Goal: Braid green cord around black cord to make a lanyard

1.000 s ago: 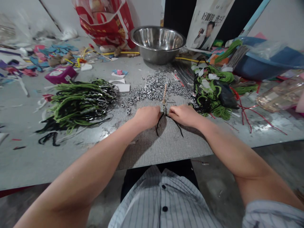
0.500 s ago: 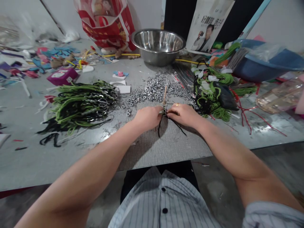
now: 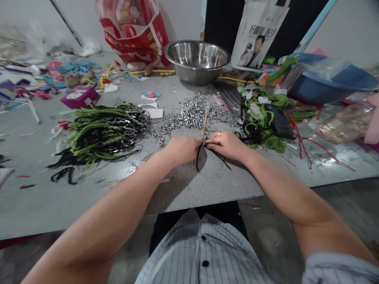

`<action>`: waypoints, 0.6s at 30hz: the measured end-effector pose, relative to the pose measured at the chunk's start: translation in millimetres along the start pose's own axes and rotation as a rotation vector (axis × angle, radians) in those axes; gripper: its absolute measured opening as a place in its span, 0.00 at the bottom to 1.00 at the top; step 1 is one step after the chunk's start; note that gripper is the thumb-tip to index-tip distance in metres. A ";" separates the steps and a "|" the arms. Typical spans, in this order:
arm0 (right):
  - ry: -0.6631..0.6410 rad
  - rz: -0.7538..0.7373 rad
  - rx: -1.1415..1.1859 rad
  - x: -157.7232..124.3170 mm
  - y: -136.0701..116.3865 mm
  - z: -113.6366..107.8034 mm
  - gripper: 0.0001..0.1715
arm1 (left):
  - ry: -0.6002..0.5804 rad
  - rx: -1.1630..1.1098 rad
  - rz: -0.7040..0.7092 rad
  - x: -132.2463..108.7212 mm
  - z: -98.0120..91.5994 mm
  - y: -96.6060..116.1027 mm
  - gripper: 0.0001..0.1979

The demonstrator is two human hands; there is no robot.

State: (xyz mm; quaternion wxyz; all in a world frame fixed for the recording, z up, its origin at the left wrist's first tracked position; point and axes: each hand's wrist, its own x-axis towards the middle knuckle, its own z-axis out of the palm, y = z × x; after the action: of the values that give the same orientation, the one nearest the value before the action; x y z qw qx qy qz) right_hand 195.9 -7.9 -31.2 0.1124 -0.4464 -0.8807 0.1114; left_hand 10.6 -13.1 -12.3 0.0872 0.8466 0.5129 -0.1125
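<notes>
Both hands meet at the table's middle over a small piece of black cord point(image 3: 219, 156), its two loose ends trailing toward me. My left hand point(image 3: 185, 149) pinches the cord at its left side. From the right, my right hand point(image 3: 226, 144), with a ring on one finger, pinches it with thumb and fingertips. A small silvery piece point(image 3: 204, 139) shows between the fingertips, partly hidden. Just beyond it a thin wooden stick point(image 3: 205, 119) points away from me. Loose metal nuts or ring beads point(image 3: 189, 114) are heaped right behind my hands.
Left lies a bundle of green and black cords point(image 3: 100, 132) with metal rings. A steel bowl point(image 3: 197, 73) stands behind the heap. Green cord hanks point(image 3: 275, 140), red strings point(image 3: 302, 144) and a blue basin point(image 3: 322, 88) are at right. A purple box point(image 3: 79, 97) sits at left.
My right hand has shifted slightly left, its fingertips closer to my left hand's. The view has tilted a little; the other things lie as before.
</notes>
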 end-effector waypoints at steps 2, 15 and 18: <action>-0.002 -0.002 0.004 -0.1 -0.2 -0.5 0.15 | -0.004 0.002 0.018 0.1 0.2 0.0 0.24; 0.183 0.123 0.073 2.3 8.2 0.0 0.14 | 0.040 -0.073 0.044 -2.4 -8.8 -6.5 0.23; 0.263 0.236 0.039 4.0 21.0 -2.5 0.16 | 0.128 -0.097 -0.004 -0.9 -9.4 -10.6 0.23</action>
State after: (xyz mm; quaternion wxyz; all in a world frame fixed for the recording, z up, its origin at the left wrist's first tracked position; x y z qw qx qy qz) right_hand 210.3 7.7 -34.6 0.2215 -0.5551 -0.7976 0.0814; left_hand 1.8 -6.6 -3.3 0.0948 0.8457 0.5242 -0.0332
